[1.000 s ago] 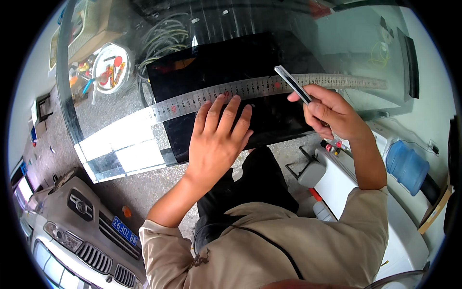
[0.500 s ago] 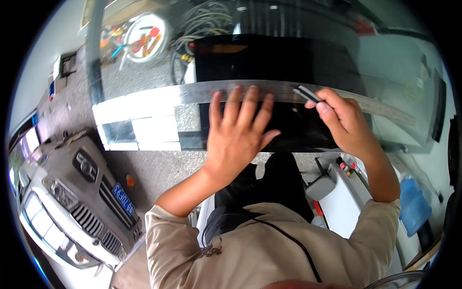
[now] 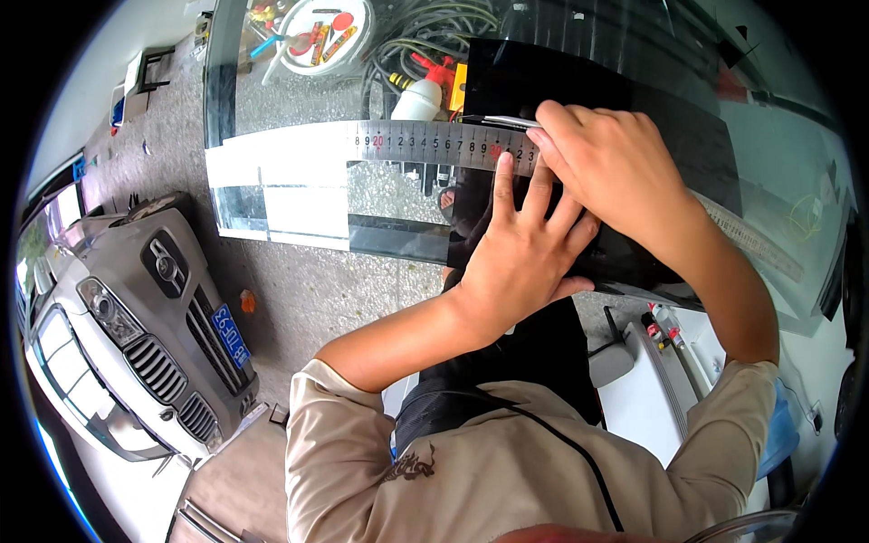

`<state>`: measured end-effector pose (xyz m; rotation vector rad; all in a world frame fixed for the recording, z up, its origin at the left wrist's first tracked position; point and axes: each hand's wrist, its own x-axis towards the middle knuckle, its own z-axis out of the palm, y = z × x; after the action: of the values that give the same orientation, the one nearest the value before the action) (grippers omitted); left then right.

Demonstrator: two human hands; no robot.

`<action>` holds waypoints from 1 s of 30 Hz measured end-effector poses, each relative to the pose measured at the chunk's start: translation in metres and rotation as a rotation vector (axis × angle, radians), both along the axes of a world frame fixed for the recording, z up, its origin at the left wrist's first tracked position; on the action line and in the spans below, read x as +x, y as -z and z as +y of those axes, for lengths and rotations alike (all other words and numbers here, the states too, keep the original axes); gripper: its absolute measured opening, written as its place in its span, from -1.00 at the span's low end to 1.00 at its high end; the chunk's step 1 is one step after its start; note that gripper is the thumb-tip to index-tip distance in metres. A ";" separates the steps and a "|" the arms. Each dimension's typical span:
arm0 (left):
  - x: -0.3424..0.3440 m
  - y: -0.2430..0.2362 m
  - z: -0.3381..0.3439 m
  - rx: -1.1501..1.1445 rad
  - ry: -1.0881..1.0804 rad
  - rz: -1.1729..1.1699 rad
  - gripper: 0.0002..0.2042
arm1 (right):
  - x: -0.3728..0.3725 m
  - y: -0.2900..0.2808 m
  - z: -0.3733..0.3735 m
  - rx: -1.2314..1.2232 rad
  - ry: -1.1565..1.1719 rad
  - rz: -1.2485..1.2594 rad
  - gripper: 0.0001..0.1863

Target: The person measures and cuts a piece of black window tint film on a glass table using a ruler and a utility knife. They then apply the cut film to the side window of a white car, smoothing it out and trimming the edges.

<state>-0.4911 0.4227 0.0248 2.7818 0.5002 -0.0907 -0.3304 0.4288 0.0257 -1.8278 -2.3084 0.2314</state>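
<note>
A long steel ruler (image 3: 425, 145) lies across a sheet of glass (image 3: 290, 104), over a piece of black film (image 3: 552, 80). My left hand (image 3: 520, 253) is flat on the ruler and film, fingers spread, pressing near the ruler's edge. Just beyond those fingertips, my right hand (image 3: 611, 167) pinches a slim cutter knife (image 3: 502, 120). The knife's thin tip points left along the ruler's far edge, close to the black film's left border. My right hand covers part of the ruler and most of the knife's handle.
Through the glass show a white round tub (image 3: 321, 68) with tubes and tools, coiled hoses (image 3: 421, 45) and a white spray bottle (image 3: 418, 100). A grey vehicle front (image 3: 154, 317) stands at the left. A white cabinet (image 3: 643, 398) is at the lower right.
My right hand has moved left with the cutter knife along the ruler, up against my left fingers. My left hand stays flat on the ruler. The whole view has shifted.
</note>
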 end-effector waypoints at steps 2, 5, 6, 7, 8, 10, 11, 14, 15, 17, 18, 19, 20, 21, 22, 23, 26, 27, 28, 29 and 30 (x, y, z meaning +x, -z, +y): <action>-0.001 0.001 0.000 0.001 0.016 0.013 -0.25 | 0.002 0.002 0.006 -0.032 -0.049 -0.038 -0.76; -0.001 -0.001 0.000 0.001 0.024 0.028 -0.24 | 0.005 0.010 0.009 -0.078 -0.083 -0.038 -0.78; -0.001 -0.001 0.000 0.003 0.026 0.036 -0.23 | 0.005 0.012 0.009 -0.078 -0.093 -0.035 -0.77; -0.001 0.000 -0.001 0.005 0.029 0.043 -0.23 | 0.005 0.012 0.010 -0.073 -0.095 -0.041 -0.76; -0.001 0.000 0.000 0.006 0.033 0.050 -0.23 | 0.005 0.013 0.011 -0.068 -0.098 -0.048 -0.75; -0.001 -0.001 0.000 0.007 0.041 0.065 -0.22 | 0.003 0.013 0.011 -0.063 -0.102 -0.071 -0.72; -0.001 -0.001 -0.001 0.014 0.045 0.069 -0.22 | 0.001 0.012 0.011 -0.063 -0.103 -0.088 -0.72; -0.001 0.000 -0.001 0.031 0.051 0.077 -0.20 | -0.005 0.007 0.013 -0.137 -0.082 -0.119 -0.73; -0.001 0.000 -0.001 0.030 0.047 0.077 -0.19 | -0.006 0.004 0.013 -0.176 -0.071 -0.127 -0.74; -0.001 0.001 -0.002 0.027 0.044 0.076 -0.18 | -0.007 0.002 0.015 -0.199 -0.080 -0.124 -0.75; -0.002 0.001 -0.002 0.026 0.045 0.075 -0.17 | -0.007 0.001 0.016 -0.209 -0.084 -0.123 -0.75; -0.002 0.001 -0.002 0.025 0.045 0.074 -0.16 | -0.006 0.001 0.016 -0.202 -0.087 -0.122 -0.75; -0.001 0.001 -0.002 0.021 0.042 0.084 -0.15 | -0.005 0.003 0.016 -0.195 -0.089 -0.121 -0.75; -0.001 0.001 -0.002 0.018 0.040 0.094 -0.15 | -0.004 0.004 0.017 -0.187 -0.092 -0.119 -0.75; 0.000 0.002 -0.002 0.015 0.038 0.104 -0.14 | -0.003 0.003 0.016 -0.193 -0.098 -0.118 -0.74; 0.000 0.002 -0.002 0.014 0.034 0.104 -0.14 | -0.001 0.003 0.015 -0.200 -0.105 -0.117 -0.74; 0.000 0.000 -0.004 0.007 0.022 0.110 -0.12 | 0.000 0.002 0.012 -0.203 -0.112 -0.111 -0.72; 0.001 -0.001 -0.003 0.005 0.026 0.117 -0.12 | 0.000 0.003 0.012 -0.201 -0.105 -0.106 -0.72; 0.001 -0.002 -0.002 0.004 0.030 0.123 -0.11 | 0.001 0.004 0.012 -0.205 -0.103 -0.105 -0.72; 0.001 -0.001 -0.002 -0.005 0.023 0.104 -0.10 | 0.003 0.005 0.012 -0.209 -0.101 -0.104 -0.72; 0.001 -0.001 -0.002 -0.011 0.021 0.101 -0.09 | 0.004 0.006 0.011 -0.210 -0.105 -0.103 -0.72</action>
<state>-0.4901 0.4209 0.0256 2.7825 0.4939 -0.2387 -0.3268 0.4400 0.0199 -1.8531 -2.5408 0.4187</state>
